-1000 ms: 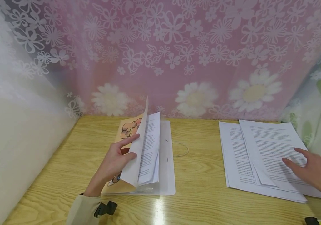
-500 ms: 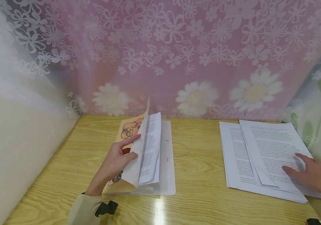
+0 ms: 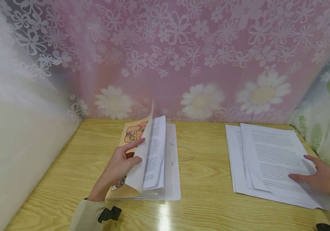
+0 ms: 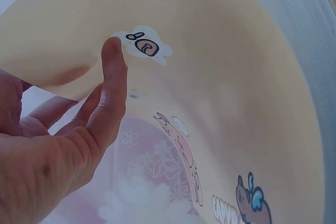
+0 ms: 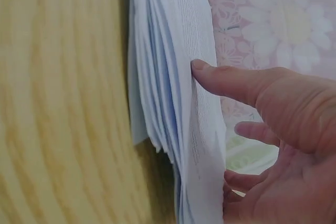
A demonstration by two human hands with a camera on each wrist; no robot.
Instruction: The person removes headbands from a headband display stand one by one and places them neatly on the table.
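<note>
At the left, a folder with an orange cartoon-printed cover (image 3: 128, 136) lies with that cover raised. My left hand (image 3: 121, 163) holds it up, thumb and index finger at its curled white edge. Printed sheets (image 3: 154, 150) show inside, on a clear backing (image 3: 171, 179). In the left wrist view one finger of my left hand (image 4: 89, 124) touches the orange side. On the right, my right hand (image 3: 322, 176) rests on a stack of printed papers (image 3: 274, 154). The right wrist view shows its thumb (image 5: 231, 80) on the top page, other fingers by the edge.
Beneath everything is a wood-grain tabletop (image 3: 205, 195). A thin elastic loop (image 3: 192, 154) sticks out right of the folder. Flower-patterned curtains (image 3: 165, 64) close off the back and sides. A black wrist strap (image 3: 110, 214) sits at the left sleeve.
The upper sheets of the right stack have slid left over the lower ones, with my right hand against them. The left hand and folder cover stay nearly still.
</note>
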